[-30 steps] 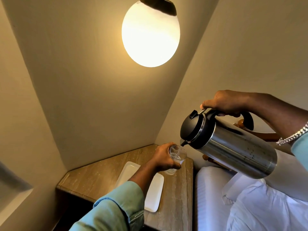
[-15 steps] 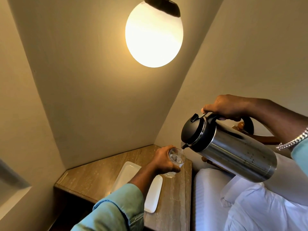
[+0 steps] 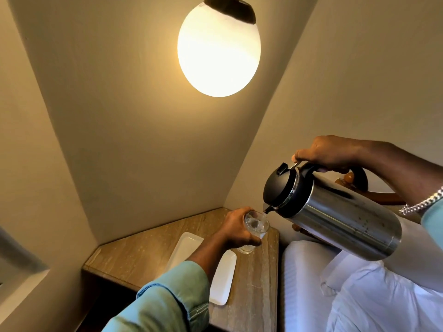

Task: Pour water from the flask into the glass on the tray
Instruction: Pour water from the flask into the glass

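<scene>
Stainless-steel flask (image 3: 340, 219) with black lid, tipped steeply so that its spout sits just above the rim of the drinking glass (image 3: 256, 226); a little water shows inside the glass. The right hand (image 3: 328, 153) is wrapped around the flask's black handle, thumb pressing a small lever at the lid. The left hand (image 3: 239, 230) is closed around the side of the glass, holding it tilted toward the spout and lifted over the near right corner of the bedside table (image 3: 134, 255), beside the tray rather than on it. White rectangular tray (image 3: 224, 279) lies flat on the table, left of the glass and partly hidden by the left forearm in a light blue sleeve (image 3: 165, 305). A metal bracelet (image 3: 422, 203) circles the right wrist. Right of the table, under the flask, are a white pillow (image 3: 302, 279) and white bedding (image 3: 383, 303), with part of a wooden headboard (image 3: 348, 179) visible behind the flask's handle. Above the table hangs a lit globe lamp (image 3: 218, 49) against beige walls.
</scene>
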Motion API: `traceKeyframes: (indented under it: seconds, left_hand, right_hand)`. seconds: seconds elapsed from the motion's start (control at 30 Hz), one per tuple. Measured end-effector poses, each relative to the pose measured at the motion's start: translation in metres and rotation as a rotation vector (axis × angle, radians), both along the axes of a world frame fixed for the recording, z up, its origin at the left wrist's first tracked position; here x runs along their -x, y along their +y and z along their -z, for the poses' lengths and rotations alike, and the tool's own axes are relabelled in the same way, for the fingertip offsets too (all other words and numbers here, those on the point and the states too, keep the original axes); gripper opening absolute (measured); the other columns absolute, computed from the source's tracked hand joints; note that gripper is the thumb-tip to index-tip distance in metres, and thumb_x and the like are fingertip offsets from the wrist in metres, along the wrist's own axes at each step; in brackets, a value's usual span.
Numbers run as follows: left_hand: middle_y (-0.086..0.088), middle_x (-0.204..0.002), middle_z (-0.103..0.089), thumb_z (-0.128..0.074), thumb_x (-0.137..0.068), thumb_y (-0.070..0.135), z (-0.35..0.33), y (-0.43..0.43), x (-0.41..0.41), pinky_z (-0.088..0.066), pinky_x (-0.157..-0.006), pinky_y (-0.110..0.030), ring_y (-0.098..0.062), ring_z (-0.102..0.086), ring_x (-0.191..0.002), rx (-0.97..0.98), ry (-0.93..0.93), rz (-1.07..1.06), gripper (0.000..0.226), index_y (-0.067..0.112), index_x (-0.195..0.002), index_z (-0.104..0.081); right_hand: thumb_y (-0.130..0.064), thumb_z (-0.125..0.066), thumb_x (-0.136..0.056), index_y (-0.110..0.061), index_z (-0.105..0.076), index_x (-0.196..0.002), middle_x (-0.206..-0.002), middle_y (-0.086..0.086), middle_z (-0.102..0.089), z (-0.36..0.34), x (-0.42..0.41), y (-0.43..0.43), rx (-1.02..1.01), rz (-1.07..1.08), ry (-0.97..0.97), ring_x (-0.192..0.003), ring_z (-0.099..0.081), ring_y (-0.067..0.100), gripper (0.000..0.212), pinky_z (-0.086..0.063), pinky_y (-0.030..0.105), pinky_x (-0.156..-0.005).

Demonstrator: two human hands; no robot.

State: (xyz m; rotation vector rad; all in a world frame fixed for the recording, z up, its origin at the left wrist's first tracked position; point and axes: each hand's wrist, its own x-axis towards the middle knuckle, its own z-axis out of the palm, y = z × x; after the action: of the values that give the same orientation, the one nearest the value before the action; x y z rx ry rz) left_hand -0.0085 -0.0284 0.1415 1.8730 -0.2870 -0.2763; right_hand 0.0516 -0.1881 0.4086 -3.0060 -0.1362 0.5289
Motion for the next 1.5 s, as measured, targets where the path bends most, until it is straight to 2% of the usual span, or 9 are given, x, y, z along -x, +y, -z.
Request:
traceKeyframes:
  seconds: [0.13,0.33,0.5,0.7,0.93,1.03,1.13,1.3,1.5]
  left_hand:
    - [-0.002,-0.121,-0.060,-0.087,-0.055,0.027,0.000,-0.001,-0.002,-0.051,-0.083,-0.025,-0.016,-0.058,-0.105,0.002,-0.016,0.005,0.078,0.022,-0.124,-0.052]
    - [-0.003,-0.122,-0.059,-0.086,-0.056,0.026,-0.002,-0.004,-0.002,-0.053,-0.085,-0.027,-0.019,-0.058,-0.107,0.014,-0.020,0.016,0.078,0.020,-0.126,-0.052]
    - [-0.001,-0.119,-0.059,-0.086,-0.057,0.025,-0.004,-0.005,-0.005,-0.051,-0.082,-0.023,-0.017,-0.058,-0.105,0.016,-0.023,0.021,0.075,0.021,-0.123,-0.053]
    - [0.000,-0.116,-0.060,-0.087,-0.056,0.025,-0.005,-0.005,-0.005,-0.049,-0.078,-0.017,-0.015,-0.059,-0.103,0.012,-0.024,0.025,0.073,0.020,-0.121,-0.054]
    - [-0.006,-0.120,-0.060,-0.087,-0.056,0.026,-0.006,-0.005,-0.007,-0.054,-0.092,-0.035,-0.022,-0.059,-0.109,-0.004,-0.027,0.021,0.078,0.015,-0.125,-0.052]
    - [-0.003,-0.116,-0.061,-0.087,-0.055,0.026,-0.005,-0.007,-0.006,-0.053,-0.086,-0.028,-0.019,-0.060,-0.105,0.005,-0.028,0.020,0.074,0.018,-0.121,-0.054]
    - [-0.001,-0.113,-0.061,-0.088,-0.054,0.026,-0.006,-0.009,-0.005,-0.051,-0.084,-0.025,-0.018,-0.060,-0.103,0.021,-0.025,0.014,0.072,0.021,-0.118,-0.055]
    - [-0.003,-0.117,-0.061,-0.088,-0.055,0.027,-0.003,-0.008,-0.003,-0.049,-0.079,-0.017,-0.016,-0.060,-0.103,0.033,-0.022,-0.023,0.077,0.019,-0.122,-0.053]
    - [0.000,-0.109,-0.062,-0.089,-0.050,0.030,0.008,0.000,0.000,-0.052,-0.075,-0.019,-0.016,-0.062,-0.098,0.023,-0.019,-0.097,0.074,0.021,-0.116,-0.056]
  right_hand:
    - [-0.057,-0.053,-0.085,-0.016,-0.058,-0.041,-0.037,-0.003,-0.052,0.001,-0.004,-0.008,-0.024,0.010,-0.018,-0.035,-0.043,0.016,0.060,-0.041,0.036,-0.058]
    - [-0.062,-0.050,-0.082,-0.016,-0.062,-0.047,-0.039,-0.004,-0.054,0.006,-0.005,-0.013,-0.037,-0.013,0.002,-0.049,-0.047,0.023,0.058,-0.042,0.039,-0.060]
    - [-0.066,-0.049,-0.076,-0.011,-0.068,-0.058,-0.039,-0.004,-0.053,0.009,-0.005,-0.016,-0.031,-0.017,0.012,-0.046,-0.046,0.022,0.061,-0.042,0.037,-0.058]
    - [-0.068,-0.047,-0.073,-0.014,-0.067,-0.055,-0.039,-0.004,-0.054,0.016,-0.002,-0.022,-0.044,-0.015,-0.002,-0.047,-0.048,0.023,0.060,-0.043,0.038,-0.059]
    - [-0.069,-0.049,-0.072,-0.016,-0.062,-0.040,-0.039,-0.003,-0.054,0.023,0.001,-0.030,-0.073,0.013,-0.029,-0.047,-0.048,0.022,0.063,-0.042,0.037,-0.057]
    - [-0.072,-0.047,-0.067,-0.016,-0.060,-0.041,-0.041,-0.001,-0.054,0.023,0.005,-0.030,-0.086,0.026,-0.033,-0.048,-0.047,0.023,0.064,-0.042,0.038,-0.058]
    - [-0.069,-0.048,-0.078,-0.017,-0.055,-0.036,-0.035,-0.005,-0.051,0.024,0.012,-0.033,-0.109,0.060,-0.078,-0.045,-0.045,0.021,0.067,-0.041,0.038,-0.060]
    - [-0.074,-0.047,-0.082,-0.016,-0.055,-0.049,-0.032,-0.006,-0.052,0.037,0.030,-0.040,-0.212,0.129,-0.088,-0.043,-0.050,0.018,0.066,-0.043,0.032,-0.058]
    - [-0.095,-0.038,-0.064,-0.018,-0.051,-0.036,-0.037,-0.001,-0.053,0.080,0.052,-0.062,-0.349,0.201,-0.149,-0.038,-0.050,0.014,0.083,-0.045,0.036,-0.061]
